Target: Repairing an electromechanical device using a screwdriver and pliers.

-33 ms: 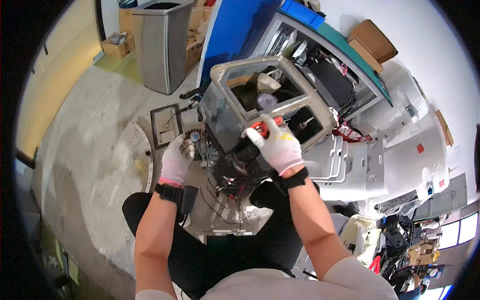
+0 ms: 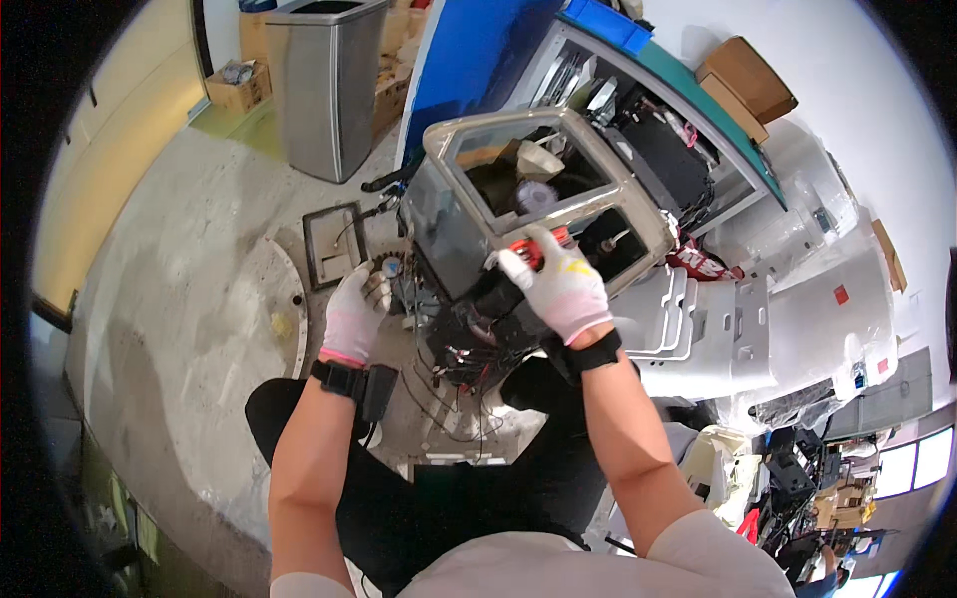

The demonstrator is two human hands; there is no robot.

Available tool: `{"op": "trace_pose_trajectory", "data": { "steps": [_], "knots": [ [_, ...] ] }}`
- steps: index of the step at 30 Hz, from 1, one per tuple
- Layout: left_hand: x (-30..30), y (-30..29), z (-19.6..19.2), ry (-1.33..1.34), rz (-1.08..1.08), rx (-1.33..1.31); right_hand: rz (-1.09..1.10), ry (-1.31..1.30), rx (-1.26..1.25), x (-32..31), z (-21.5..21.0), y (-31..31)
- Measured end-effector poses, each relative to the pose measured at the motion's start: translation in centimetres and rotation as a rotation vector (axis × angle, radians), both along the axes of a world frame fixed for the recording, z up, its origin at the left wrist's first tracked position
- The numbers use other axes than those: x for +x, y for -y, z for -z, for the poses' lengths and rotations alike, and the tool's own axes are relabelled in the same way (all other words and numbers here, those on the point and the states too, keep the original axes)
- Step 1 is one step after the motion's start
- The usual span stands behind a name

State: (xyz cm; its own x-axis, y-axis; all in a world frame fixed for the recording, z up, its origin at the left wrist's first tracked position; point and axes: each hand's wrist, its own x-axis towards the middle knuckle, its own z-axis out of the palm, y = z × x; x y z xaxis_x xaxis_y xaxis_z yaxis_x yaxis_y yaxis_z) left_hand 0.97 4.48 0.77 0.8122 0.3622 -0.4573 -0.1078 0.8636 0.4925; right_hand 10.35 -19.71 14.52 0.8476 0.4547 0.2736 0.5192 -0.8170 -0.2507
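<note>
Currently red tool (image 2: pixel 531 251) being gripped in right hand (image 2: pixel 560 289), pressed against housing (image 2: pixel 469 224) front edge on floor. Left hand (image 2: pixel 354 314) being closed on small part by wiring (image 2: pixel 454 349). Tool best kept square, housing steadied.

Nothing has changed; both hands stay put.

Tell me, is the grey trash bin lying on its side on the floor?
No, the grey trash bin stands upright on the concrete floor, well beyond the left hand, with its open top facing up.
</note>
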Motion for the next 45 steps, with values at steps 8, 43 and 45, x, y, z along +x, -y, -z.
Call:
{"op": "trace_pose_trajectory", "data": {
  "steps": [8,43,45],
  "knots": [
    [0.8,1.2,-0.5,0.151,0.358,-0.060,-0.083,-0.257,0.662,-0.7,0.0,2.5],
    [-2.7,10.2,0.7,-0.012,1.235,1.012,0.177,-1.133,0.999,-7.4,14.7,3.8],
    [-2.4,10.2,0.4,-0.047,1.249,1.014,0.167,-1.108,1.008,-7.1,14.7,3.8]
  ]
}}
